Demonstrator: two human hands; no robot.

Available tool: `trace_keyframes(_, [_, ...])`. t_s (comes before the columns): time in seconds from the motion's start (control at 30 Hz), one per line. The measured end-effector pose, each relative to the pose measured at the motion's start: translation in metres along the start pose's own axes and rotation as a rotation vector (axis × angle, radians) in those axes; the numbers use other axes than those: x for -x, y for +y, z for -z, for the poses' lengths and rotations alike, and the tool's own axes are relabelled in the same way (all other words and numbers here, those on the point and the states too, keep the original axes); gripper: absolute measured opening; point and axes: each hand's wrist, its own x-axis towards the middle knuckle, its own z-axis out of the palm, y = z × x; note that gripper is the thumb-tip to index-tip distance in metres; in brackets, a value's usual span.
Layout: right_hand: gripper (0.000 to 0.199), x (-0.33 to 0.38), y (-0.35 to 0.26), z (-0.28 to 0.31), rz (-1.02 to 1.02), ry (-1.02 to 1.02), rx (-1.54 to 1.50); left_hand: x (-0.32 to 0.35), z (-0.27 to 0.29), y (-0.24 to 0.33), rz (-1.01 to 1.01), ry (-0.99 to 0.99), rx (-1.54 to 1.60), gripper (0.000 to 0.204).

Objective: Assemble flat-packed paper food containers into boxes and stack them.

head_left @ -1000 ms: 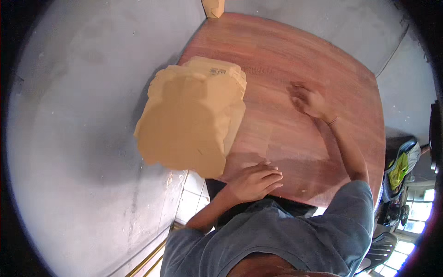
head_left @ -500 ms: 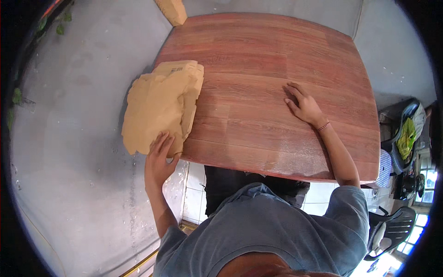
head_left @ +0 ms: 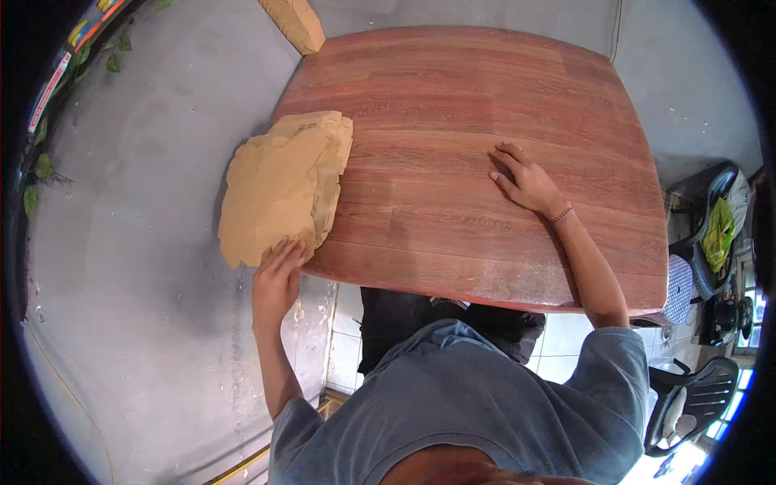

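Note:
A stack of flattened brown cardboard pieces (head_left: 271, 186) with uneven edges lies at the left side of the wood-patterned table (head_left: 436, 202), next to the wall. My left hand (head_left: 277, 279) is at its near corner, fingers close together over the top sheet and closed on the edge. The thumb is mostly out of sight. Away to the right, my right hand (head_left: 525, 182) rests on the tabletop, palm down, fingers apart and slightly bent, holding nothing.
A long brown cardboard piece (head_left: 295, 24) leans in the far left corner. Grey walls border the table's left and far sides. At the right stand a patterned stool (head_left: 677, 291), a chair with a yellow-green cloth (head_left: 718, 234) and a dark plastic chair (head_left: 703, 396).
My left hand's fingers have drawn together, and the thumb has gone from plain view. The loose piece at the stack's near right corner sits closer in. My right hand stays resting on the table.

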Motion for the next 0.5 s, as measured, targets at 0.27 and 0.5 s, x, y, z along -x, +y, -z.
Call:
trace_keyframes(0.27, [0.049, -0.006, -0.011, 0.006, -0.103, -0.024, -0.166, -0.059, 0.042, -0.001, 0.308, 0.904, 0.005, 0.014])
trace_keyframes(0.5, [0.076, -0.008, 0.018, 0.023, -0.369, 0.342, -1.416, -0.123, -0.052, 0.159, -0.428, 0.150, 0.311, 0.018])
